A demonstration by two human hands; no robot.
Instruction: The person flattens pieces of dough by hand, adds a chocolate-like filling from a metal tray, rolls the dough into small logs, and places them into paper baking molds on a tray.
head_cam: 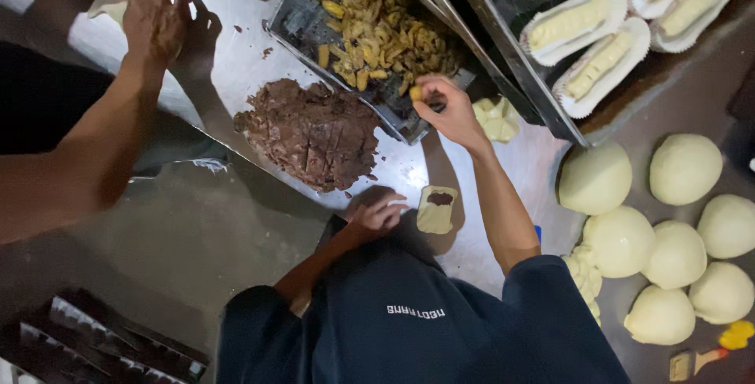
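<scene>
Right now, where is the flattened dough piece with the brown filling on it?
In the head view, the flattened dough piece lies on the metal table, just right of the left hand, below the brown filling mound.

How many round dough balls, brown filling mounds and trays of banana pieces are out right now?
Round dough balls: 7
Brown filling mound: 1
Tray of banana pieces: 1
Total: 9

We see a glossy metal worktop (236, 7) throwing back light. Left of centre, the brown filling mound (311, 136) looks rough and crumbly. At right, dough balls (684, 168) appear smooth and matt. Upper right, white frilled paper cases (578, 26) sit in a dark metal tray (511, 46).
</scene>
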